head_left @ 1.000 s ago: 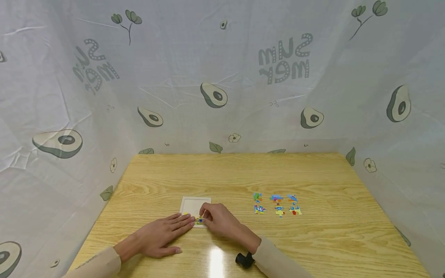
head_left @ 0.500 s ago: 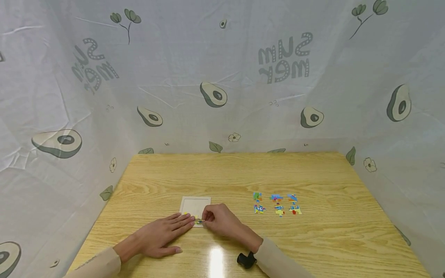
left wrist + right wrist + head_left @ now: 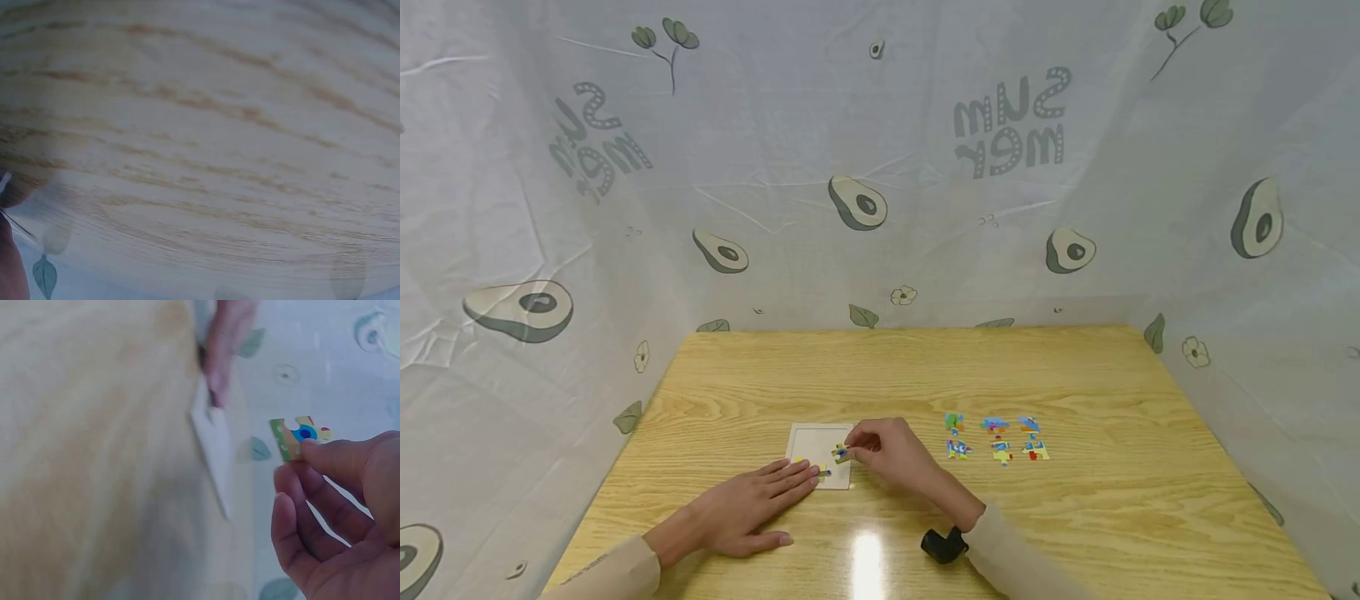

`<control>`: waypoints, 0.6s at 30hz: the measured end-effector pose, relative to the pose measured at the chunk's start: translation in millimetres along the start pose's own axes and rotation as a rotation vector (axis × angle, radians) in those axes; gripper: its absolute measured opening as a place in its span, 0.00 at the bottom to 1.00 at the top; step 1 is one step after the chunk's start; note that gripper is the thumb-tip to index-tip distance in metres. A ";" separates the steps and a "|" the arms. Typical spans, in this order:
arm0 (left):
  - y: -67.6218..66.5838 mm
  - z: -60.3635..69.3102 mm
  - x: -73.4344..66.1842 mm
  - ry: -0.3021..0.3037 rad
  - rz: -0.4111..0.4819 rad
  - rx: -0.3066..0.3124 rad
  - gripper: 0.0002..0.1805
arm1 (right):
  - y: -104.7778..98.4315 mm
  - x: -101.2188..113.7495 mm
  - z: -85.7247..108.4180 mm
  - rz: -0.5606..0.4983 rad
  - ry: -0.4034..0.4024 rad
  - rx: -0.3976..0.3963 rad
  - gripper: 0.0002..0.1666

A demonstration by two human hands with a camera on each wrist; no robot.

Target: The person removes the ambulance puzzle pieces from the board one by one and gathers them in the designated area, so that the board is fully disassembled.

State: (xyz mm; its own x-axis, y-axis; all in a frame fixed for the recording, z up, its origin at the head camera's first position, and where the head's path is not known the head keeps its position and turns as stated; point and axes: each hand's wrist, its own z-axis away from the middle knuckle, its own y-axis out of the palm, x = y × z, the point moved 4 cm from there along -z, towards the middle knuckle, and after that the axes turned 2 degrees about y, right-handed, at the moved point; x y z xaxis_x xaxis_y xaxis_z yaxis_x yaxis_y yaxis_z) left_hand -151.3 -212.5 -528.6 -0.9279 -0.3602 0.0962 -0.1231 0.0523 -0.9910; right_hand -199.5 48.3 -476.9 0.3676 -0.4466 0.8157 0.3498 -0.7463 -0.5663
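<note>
My right hand pinches a jigsaw puzzle piece between thumb and fingers. The piece is green along one edge, with yellow and blue printing. It is raised over the right part of a white puzzle board, in the head view. My left hand rests flat, fingers extended, across the board's near left corner. Beside those fingertips a small yellow and green bit of puzzle shows on the board; the left hand hides what lies beneath it. The left wrist view shows mostly wood grain.
Several loose puzzle pieces lie in two rows on the wooden table, right of the board. A black device is at the right wrist. A white patterned curtain encloses the table's back and sides.
My right hand has lifted off the board's near edge and moved slightly up and right, with the puzzle piece now visible in its fingers. The left hand has stayed in place.
</note>
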 end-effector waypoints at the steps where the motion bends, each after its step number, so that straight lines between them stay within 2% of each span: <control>1: -0.1 -0.2 0.1 -0.001 0.001 -0.001 0.42 | -5.9 0.4 0.5 -0.001 0.002 -0.009 0.04; 8: -0.1 0.1 -0.8 -0.013 0.018 0.021 0.43 | -41.5 -10.0 12.2 -0.049 0.064 -0.062 0.07; 18: 0.7 0.2 -0.4 0.015 0.019 -0.047 0.43 | -103.0 -37.9 40.8 -0.115 0.138 -0.131 0.11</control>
State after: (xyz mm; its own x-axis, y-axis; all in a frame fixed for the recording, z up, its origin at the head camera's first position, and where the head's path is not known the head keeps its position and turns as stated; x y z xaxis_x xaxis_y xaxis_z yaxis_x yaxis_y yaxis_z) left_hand -150.9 -212.5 -529.3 -0.9355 -0.3444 0.0791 -0.1212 0.1024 -0.9873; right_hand -214.2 162.2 -454.3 0.2074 -0.4115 0.8875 0.2644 -0.8499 -0.4559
